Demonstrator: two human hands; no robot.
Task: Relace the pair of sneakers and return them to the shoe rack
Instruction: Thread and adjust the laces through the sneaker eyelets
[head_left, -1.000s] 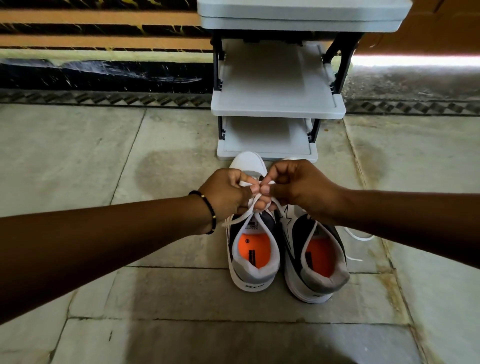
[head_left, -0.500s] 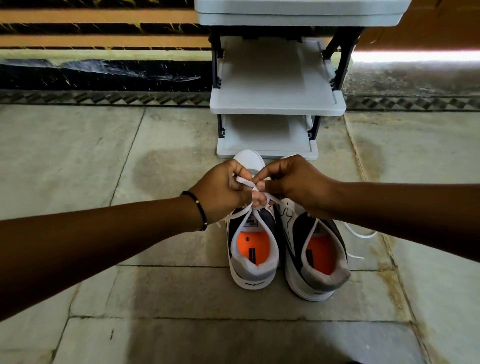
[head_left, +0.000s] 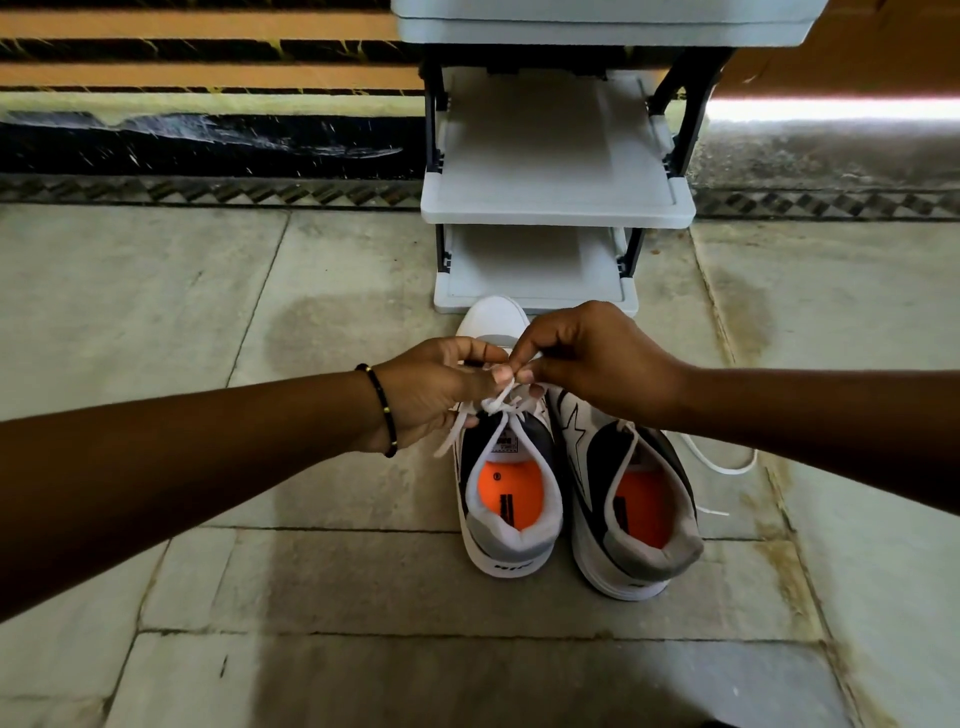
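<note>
My left hand (head_left: 434, 392) and right hand (head_left: 597, 358) meet just above the middle of the frame, fingertips almost touching. On each, thumb and forefinger are pressed together on the white lace (head_left: 501, 402) of the left sneaker (head_left: 511, 467). The other fingers curl loosely; I cannot tell whether they trap any lace underneath. Below the pinch the lace crosses into a small knot over the tongue, and one free end trails down past my left palm toward the lower left of the shoe.

I judge I am in the middle of tying this shoe's bow. The knot looks loose, so if I let the tension go on either side the crossing could slacken and I would have to start the tie again. Pulling unevenly could draw one loop through and leave a plain knot.

The right sneaker (head_left: 631, 499) sits touching its partner, right of centre, its lace (head_left: 722, 462) lying slack on the stone floor (head_left: 208, 597) toward the right edge, apparently untied. If I lift the shoe that way, the lace could drag or catch underfoot.

The shoe rack (head_left: 556, 208) stands at the upper centre, toes of both sneakers just at its bottom shelf, shelves bare where visible.
</note>
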